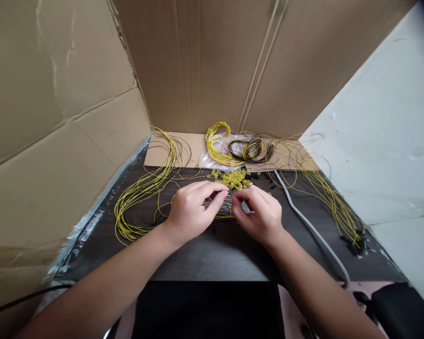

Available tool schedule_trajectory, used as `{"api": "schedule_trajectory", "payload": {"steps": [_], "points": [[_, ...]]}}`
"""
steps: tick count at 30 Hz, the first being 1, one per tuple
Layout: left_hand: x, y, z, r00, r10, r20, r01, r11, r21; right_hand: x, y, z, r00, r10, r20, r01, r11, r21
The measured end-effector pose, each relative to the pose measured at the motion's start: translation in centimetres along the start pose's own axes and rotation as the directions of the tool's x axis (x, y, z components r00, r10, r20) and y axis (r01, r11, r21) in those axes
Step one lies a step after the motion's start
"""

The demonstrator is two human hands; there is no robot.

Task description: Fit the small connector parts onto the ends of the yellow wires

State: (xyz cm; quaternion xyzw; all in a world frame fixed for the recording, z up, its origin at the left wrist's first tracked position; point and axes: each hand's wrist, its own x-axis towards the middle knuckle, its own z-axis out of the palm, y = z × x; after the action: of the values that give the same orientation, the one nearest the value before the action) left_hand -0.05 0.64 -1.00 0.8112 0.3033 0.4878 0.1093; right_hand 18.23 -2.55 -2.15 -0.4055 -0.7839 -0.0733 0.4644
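"Cardboard walls (215,61) behind and left, white wall (385,132) right, dark tabletop (215,259). Where's the work on your feed?"

"I've got small yellow pieces (233,178) heaped mid-table, just beyond my fingertips. Yellow and dark strands (223,217) run behind both hands."

"Left grip?"

"Left hand (196,207): thumb and forefinger pinched, tips about meeting. I can't tell if anything thin is caught there."

"Right?"

"Right hand (258,213), just beside it: fingers curled toward the thumb. How tight, or on what, I can't tell from here."

"Further out?"

"Left wire bundle (129,212), yellow and black, looped on the table. At the back, yellow coil (214,148) and black coil (252,150) on a clear plastic bag (204,161), that on a cardboard strip (189,150). Grey cable (313,229) slants down, right of my hand. Right wire bundle (334,202), ends in black bits (353,246) near the table's right edge."
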Motion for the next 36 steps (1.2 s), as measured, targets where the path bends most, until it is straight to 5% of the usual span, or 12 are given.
{"api": "schedule_trajectory", "payload": {"steps": [18,36], "points": [[-0.26,-0.46,0.49,0.994,0.071,0.085,-0.071,0.997,-0.003,-0.6,0.62,0.06,1.0,0.022,0.019,-0.023,0.998,0.056],[0.41,-0.38,0.06,0.966,-0.144,0.217,0.182,0.969,-0.168,-0.3,-0.01,-0.63,0.989,0.123,0.086,-0.138,0.971,0.195]]}}
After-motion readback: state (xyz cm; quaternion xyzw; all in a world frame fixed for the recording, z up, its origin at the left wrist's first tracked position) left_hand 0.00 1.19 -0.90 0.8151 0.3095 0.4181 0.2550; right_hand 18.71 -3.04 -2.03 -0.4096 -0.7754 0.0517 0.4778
